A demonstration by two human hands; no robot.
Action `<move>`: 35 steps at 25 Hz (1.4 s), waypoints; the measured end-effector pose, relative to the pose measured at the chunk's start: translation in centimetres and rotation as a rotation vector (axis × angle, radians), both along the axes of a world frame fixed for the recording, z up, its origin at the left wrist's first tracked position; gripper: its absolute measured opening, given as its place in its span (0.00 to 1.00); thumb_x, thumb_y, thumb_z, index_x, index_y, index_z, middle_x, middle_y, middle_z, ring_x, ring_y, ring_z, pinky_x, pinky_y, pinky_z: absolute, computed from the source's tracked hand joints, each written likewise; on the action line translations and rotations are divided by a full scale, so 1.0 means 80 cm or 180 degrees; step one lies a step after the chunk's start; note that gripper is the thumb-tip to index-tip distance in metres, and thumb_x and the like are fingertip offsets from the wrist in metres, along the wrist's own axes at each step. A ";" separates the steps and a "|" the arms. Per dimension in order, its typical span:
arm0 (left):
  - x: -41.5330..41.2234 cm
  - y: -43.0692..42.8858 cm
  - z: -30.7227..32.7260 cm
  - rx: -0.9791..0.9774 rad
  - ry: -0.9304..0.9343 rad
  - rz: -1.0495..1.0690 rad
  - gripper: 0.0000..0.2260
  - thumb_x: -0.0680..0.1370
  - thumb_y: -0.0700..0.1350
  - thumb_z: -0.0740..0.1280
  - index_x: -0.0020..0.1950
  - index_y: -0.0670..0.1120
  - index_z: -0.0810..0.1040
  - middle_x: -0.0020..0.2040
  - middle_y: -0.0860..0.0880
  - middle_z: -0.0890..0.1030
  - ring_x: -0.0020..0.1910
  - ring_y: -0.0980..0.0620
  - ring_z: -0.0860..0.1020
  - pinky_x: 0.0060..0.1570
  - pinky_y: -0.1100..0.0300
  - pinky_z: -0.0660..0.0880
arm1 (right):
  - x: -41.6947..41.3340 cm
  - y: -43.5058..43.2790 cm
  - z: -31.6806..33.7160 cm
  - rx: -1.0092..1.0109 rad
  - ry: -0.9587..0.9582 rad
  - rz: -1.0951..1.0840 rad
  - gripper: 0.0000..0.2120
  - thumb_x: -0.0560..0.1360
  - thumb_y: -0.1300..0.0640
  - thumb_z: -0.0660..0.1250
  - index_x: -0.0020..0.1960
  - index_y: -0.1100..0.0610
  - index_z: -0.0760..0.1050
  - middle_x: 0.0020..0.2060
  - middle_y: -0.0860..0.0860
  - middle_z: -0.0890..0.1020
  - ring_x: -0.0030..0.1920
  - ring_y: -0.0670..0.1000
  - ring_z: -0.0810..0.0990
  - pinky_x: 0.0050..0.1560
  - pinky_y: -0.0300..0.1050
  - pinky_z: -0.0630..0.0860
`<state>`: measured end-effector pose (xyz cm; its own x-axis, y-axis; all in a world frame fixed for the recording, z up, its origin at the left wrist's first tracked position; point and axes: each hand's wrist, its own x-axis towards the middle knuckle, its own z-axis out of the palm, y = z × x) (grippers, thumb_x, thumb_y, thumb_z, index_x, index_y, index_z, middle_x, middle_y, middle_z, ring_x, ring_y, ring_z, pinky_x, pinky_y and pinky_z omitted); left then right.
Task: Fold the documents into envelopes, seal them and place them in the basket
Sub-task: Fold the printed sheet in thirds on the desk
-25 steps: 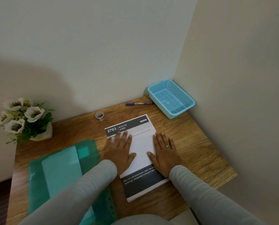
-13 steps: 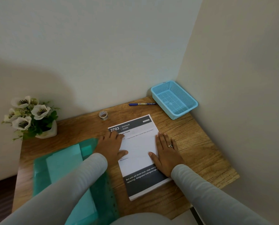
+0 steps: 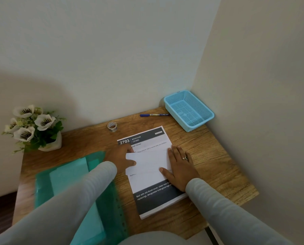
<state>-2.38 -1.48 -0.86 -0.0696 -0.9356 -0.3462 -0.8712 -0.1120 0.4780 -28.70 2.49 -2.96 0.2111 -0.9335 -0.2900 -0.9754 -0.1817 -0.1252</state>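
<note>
At centre frame I had the top document [image 3: 148, 162] on the stack, my left hand [image 3: 120, 157] pinching its lifted left edge and my right hand [image 3: 178, 167] pressing it flat, fingers spread. Thin, floppy paper, I judged; best gripped at the edges. The basket [image 3: 207, 119] sat empty, upper right.

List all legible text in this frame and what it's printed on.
"2703", top band of the document.
"BEDROOM", same band.
"...vet Cover", heading below, its start hidden by the left hand.
"Bed with old duvet cover, clean new du..." / "replacing), designated folding/storage...", bottom dark band, cut off by the right hand.
The document's other small print, the pen and the basket tag: too small to read.
</note>
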 end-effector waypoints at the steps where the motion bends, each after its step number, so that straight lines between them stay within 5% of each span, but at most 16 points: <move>1: 0.001 0.002 -0.002 -0.0012 0.0215 0.0136 0.12 0.75 0.51 0.76 0.51 0.56 0.74 0.61 0.53 0.80 0.53 0.50 0.78 0.53 0.59 0.79 | 0.000 -0.001 0.004 0.0024 -0.0040 -0.0012 0.43 0.80 0.29 0.48 0.84 0.53 0.40 0.83 0.52 0.42 0.83 0.56 0.40 0.81 0.59 0.42; 7: 0.001 0.013 0.003 -0.0226 0.0899 0.0361 0.05 0.78 0.45 0.74 0.50 0.53 0.80 0.54 0.53 0.83 0.48 0.54 0.80 0.51 0.56 0.81 | 0.013 -0.010 0.044 -0.0210 -0.0508 0.0035 0.31 0.80 0.39 0.63 0.79 0.48 0.60 0.79 0.51 0.62 0.79 0.56 0.58 0.80 0.57 0.51; 13: -0.016 0.016 0.015 -0.0235 0.1504 0.0284 0.06 0.78 0.47 0.73 0.54 0.51 0.84 0.52 0.55 0.85 0.49 0.54 0.82 0.51 0.55 0.83 | 0.049 -0.031 0.061 -0.0365 -0.0928 0.0293 0.13 0.84 0.48 0.59 0.63 0.49 0.79 0.58 0.48 0.84 0.60 0.51 0.80 0.80 0.57 0.55; 18: -0.025 0.017 0.026 -0.0529 0.1905 0.0253 0.02 0.78 0.48 0.73 0.48 0.54 0.86 0.46 0.59 0.85 0.46 0.57 0.82 0.47 0.56 0.81 | 0.064 -0.036 0.073 -0.0456 -0.1295 0.0474 0.12 0.85 0.50 0.58 0.56 0.51 0.80 0.48 0.49 0.84 0.46 0.48 0.76 0.62 0.44 0.67; 22: -0.023 0.016 0.033 -0.0672 0.1953 0.0156 0.04 0.78 0.48 0.73 0.45 0.55 0.86 0.45 0.58 0.85 0.47 0.56 0.81 0.51 0.53 0.80 | 0.062 -0.037 0.080 -0.0414 -0.1499 0.0561 0.11 0.84 0.50 0.59 0.53 0.51 0.79 0.44 0.48 0.83 0.44 0.49 0.77 0.48 0.44 0.72; 29: -0.004 0.023 0.037 -0.0514 0.2385 0.0498 0.03 0.77 0.46 0.74 0.45 0.47 0.86 0.47 0.51 0.87 0.47 0.48 0.84 0.48 0.45 0.84 | 0.041 -0.040 0.080 -0.0489 -0.1433 0.0577 0.09 0.84 0.51 0.60 0.52 0.51 0.77 0.40 0.47 0.81 0.41 0.48 0.77 0.40 0.41 0.67; 35: 0.023 0.029 0.034 -0.0429 0.2607 0.0882 0.06 0.77 0.45 0.73 0.47 0.42 0.84 0.47 0.48 0.87 0.46 0.45 0.86 0.44 0.46 0.84 | 0.008 -0.047 0.079 -0.0435 -0.1278 0.0322 0.09 0.84 0.50 0.60 0.54 0.51 0.78 0.44 0.49 0.82 0.43 0.49 0.78 0.44 0.45 0.75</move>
<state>-0.56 0.85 1.88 -0.0121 -0.9850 -0.1722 -0.1978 -0.1664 0.9660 -28.02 -1.25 3.40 0.3743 -0.9264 -0.0414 -0.8306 -0.3151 -0.4591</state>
